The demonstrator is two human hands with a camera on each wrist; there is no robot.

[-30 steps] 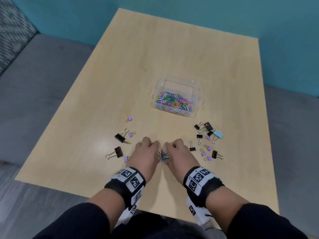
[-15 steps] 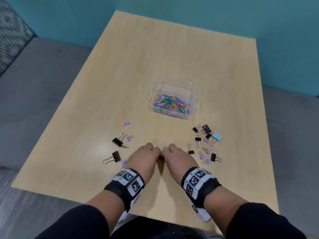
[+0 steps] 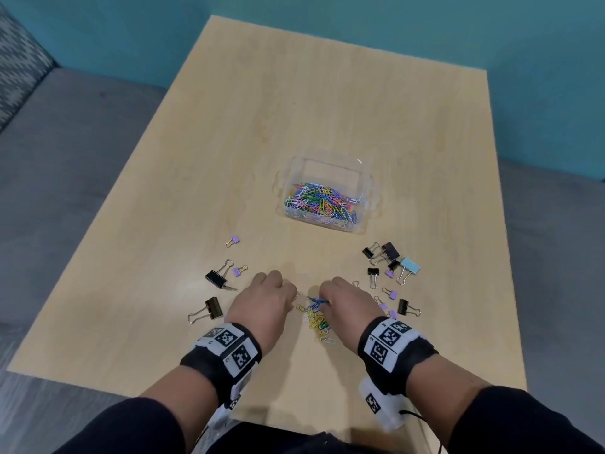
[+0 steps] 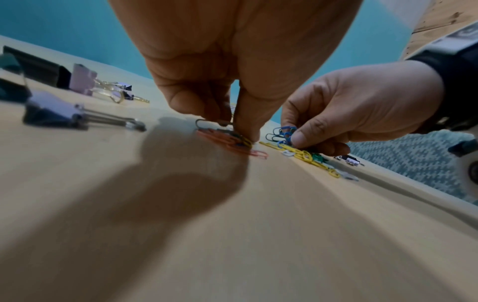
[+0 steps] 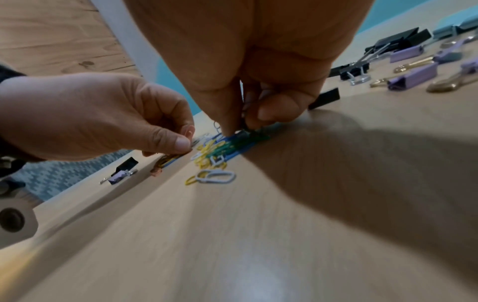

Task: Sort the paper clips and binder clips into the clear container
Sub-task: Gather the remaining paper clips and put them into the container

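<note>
A clear container (image 3: pixel 329 157) half full of coloured paper clips stands mid-table. A small pile of loose paper clips (image 3: pixel 316 319) lies between my hands near the front edge. My left hand (image 3: pixel 265 299) pinches a bunch of orange and yellow paper clips (image 4: pixel 232 142) against the table. My right hand (image 3: pixel 343 298) pinches blue and green paper clips (image 5: pixel 245 141) at the pile's far end. Binder clips lie to both sides: black and purple ones on the left (image 3: pixel 216 278), and a cluster of black, purple and light blue ones on the right (image 3: pixel 389 260).
The wooden table (image 3: pixel 327 93) is bordered by a teal wall behind and grey upholstery (image 3: pixel 65 142) to the left and right. The near table edge lies just behind my wrists.
My hands have drawn apart by a little, uncovering the paper clip pile between them. Each hand now pinches a bunch of clips.
</note>
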